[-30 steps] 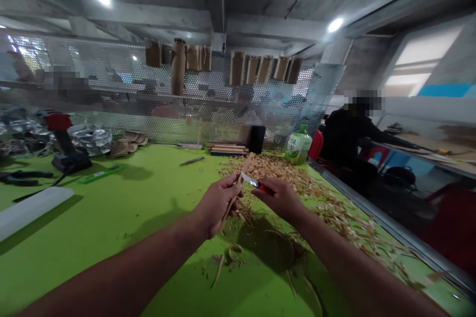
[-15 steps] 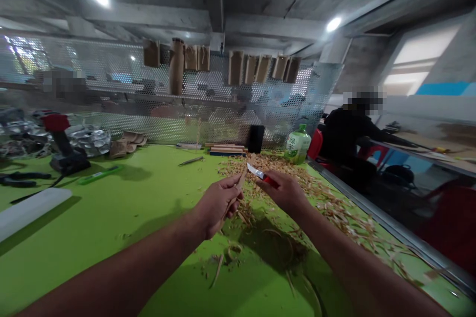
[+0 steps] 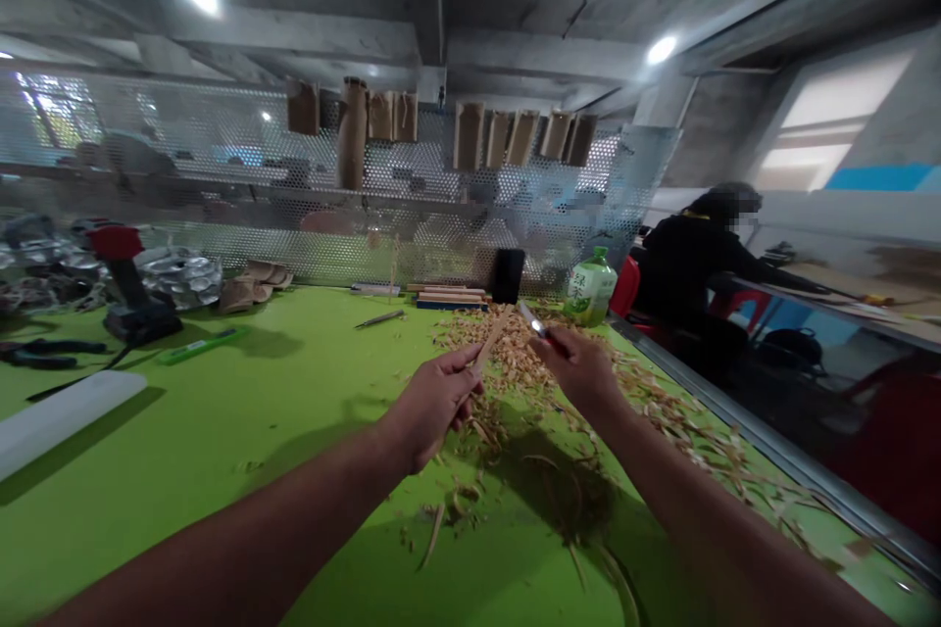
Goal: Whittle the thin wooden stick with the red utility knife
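Observation:
My left hand (image 3: 445, 397) is closed around a thin light-wood strip (image 3: 494, 337), which points up and away from me. In my right hand (image 3: 584, 372) is a utility knife (image 3: 535, 321) with a red handle, mostly hidden by my fingers. Its blade sits just right of the strip's far end, with a small gap between them. Under and beyond both hands, curled wood shavings (image 3: 507, 343) are spread over the green tabletop (image 3: 294, 441).
At left are a cordless drill (image 3: 128, 279), pliers (image 3: 55, 353), a green cutter (image 3: 202, 345) and a white bar (image 3: 70, 419). Toward the back stand a green tea bottle (image 3: 590, 286) and a black phone (image 3: 508, 274). A person (image 3: 698, 255) sits at another table on the right.
My right hand and the knife have moved forward and to the right, so the blade is now apart from the strip. My left hand keeps nearly the same place, still gripping the strip.

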{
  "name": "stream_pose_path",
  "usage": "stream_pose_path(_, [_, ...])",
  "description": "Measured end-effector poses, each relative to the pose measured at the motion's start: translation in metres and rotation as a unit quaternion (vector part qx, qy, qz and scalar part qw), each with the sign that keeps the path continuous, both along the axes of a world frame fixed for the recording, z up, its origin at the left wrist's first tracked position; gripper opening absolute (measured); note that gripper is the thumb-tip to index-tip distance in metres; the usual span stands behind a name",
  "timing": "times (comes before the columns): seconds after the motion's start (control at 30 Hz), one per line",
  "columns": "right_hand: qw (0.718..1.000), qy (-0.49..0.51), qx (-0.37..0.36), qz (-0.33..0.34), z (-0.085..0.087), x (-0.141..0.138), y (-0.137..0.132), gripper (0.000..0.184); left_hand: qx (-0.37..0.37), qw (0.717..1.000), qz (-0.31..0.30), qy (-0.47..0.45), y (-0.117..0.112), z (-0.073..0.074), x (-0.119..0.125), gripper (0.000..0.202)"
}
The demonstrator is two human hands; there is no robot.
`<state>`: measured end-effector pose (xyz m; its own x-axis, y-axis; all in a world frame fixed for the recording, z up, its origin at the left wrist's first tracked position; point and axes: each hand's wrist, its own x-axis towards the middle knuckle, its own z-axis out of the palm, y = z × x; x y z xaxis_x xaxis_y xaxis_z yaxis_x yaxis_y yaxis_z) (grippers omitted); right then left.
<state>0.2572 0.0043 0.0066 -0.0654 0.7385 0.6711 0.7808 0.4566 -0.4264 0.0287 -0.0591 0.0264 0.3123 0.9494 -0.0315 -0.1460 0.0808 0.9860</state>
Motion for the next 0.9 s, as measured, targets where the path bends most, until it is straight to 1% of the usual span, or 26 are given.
stream_pose_path(0.13, [0.998, -0.046, -0.018, 0.051, -0.008, -0.016, -0.006, 0.035, -0.001, 1.0, 0.029, -0.007, 0.002, 0.002, -0.001, 0.047])
stream_pose_path(0.23, [0.998, -0.037, -0.011, 0.048, -0.008, -0.019, -0.009, 0.033, 0.0, 1.0, 0.03, -0.002, 0.003, 0.002, -0.002, 0.047])
stream_pose_path(0.37, [0.999, -0.023, 0.003, 0.032, -0.004, -0.019, -0.013, 0.035, 0.007, 1.0, 0.022, 0.013, 0.003, -0.001, -0.001, 0.047])
stream_pose_path(0.5, [0.995, -0.059, -0.032, 0.08, -0.003, -0.024, -0.019, 0.034, 0.017, 1.0, 0.023, 0.013, 0.002, -0.001, 0.0, 0.046])
stream_pose_path(0.63, [0.985, -0.099, -0.069, 0.125, -0.003, -0.031, -0.025, 0.032, 0.033, 0.999, 0.034, 0.017, 0.001, 0.002, 0.001, 0.035])
stream_pose_path(0.7, [0.984, -0.109, -0.073, 0.124, -0.003, -0.032, -0.028, 0.033, 0.038, 0.998, 0.034, 0.025, 0.002, 0.002, 0.001, 0.03])
stream_pose_path(0.77, [0.986, -0.114, -0.062, 0.104, -0.003, -0.033, -0.028, 0.032, 0.043, 0.998, 0.029, 0.028, 0.003, 0.0, 0.001, 0.028])
stream_pose_path(0.83, [0.987, -0.123, -0.048, 0.088, -0.002, -0.032, -0.028, 0.032, 0.047, 0.998, 0.022, 0.022, 0.004, -0.003, 0.0, 0.029])
stream_pose_path(0.9, [0.988, -0.126, -0.038, 0.079, -0.001, -0.029, -0.026, 0.031, 0.046, 0.999, 0.017, 0.016, 0.005, -0.005, -0.001, 0.034])
